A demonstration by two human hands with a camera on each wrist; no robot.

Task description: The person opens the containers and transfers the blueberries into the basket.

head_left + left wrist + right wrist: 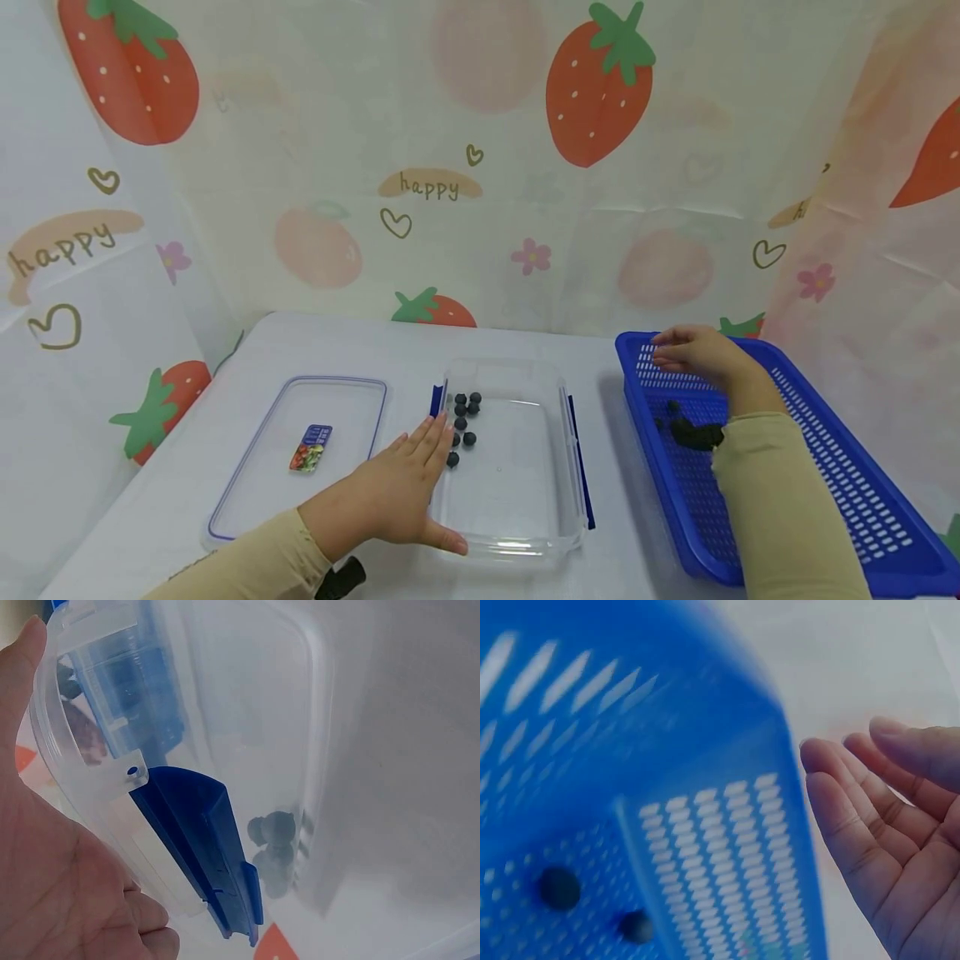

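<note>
A clear plastic container (517,546) with blue side latches stands uncovered on the table, several blueberries (469,438) gathered along its left side. My left hand (401,483) rests against the container's left rim, fingers extended and thumb apart toward the near corner. In the left wrist view a blue latch (195,847) hangs folded out beside the palm. Over the far end of a blue basket (660,492), my right hand (705,358) is raised with loosely bent fingers and nothing in them. The right wrist view shows two blueberries (559,888) on the basket floor.
The container's clear lid (250,454), edged in blue and bearing a colourful label (311,448), lies flat to the left. A strawberry-printed sheet (510,208) rises behind the table. Black straps are on both wrists.
</note>
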